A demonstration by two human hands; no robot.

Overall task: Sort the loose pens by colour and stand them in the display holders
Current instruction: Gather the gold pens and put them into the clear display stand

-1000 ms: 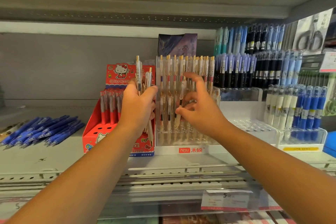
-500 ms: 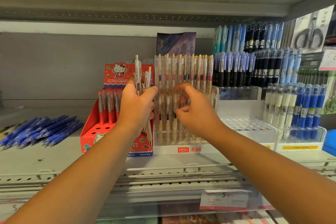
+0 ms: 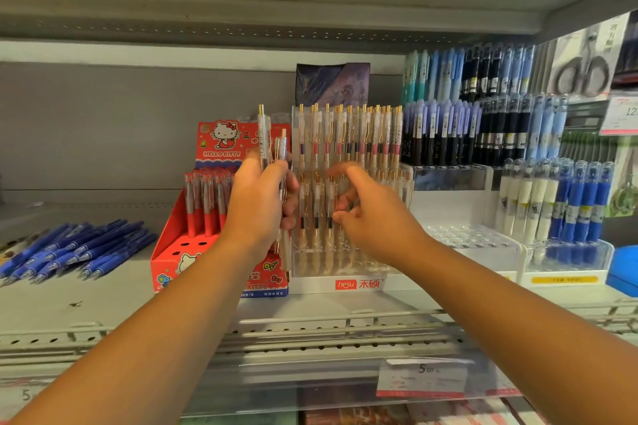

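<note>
My left hand [image 3: 257, 203] grips a small bunch of clear pens with gold tips [image 3: 264, 134], held upright in front of the red box. My right hand [image 3: 373, 217] hovers right in front of the clear tiered holder [image 3: 345, 283], its fingers loosely curled near the front row, and I see nothing between them. The holder's back row is packed with matching clear gold-tipped pens [image 3: 348, 138]. A shorter front row of them is partly hidden behind my right hand.
A red Hello Kitty box [image 3: 172, 252] with red pens stands left of the holder. Several loose blue pens [image 3: 76, 248] lie on the shelf at far left. Racks of dark and blue pens [image 3: 483, 134] and a clear holder [image 3: 566, 259] fill the right; packaged scissors [image 3: 583, 72] hang above.
My right hand has lowered from the back row to the front row and no longer holds the pen it had. My left hand has stayed put with its bunch.
</note>
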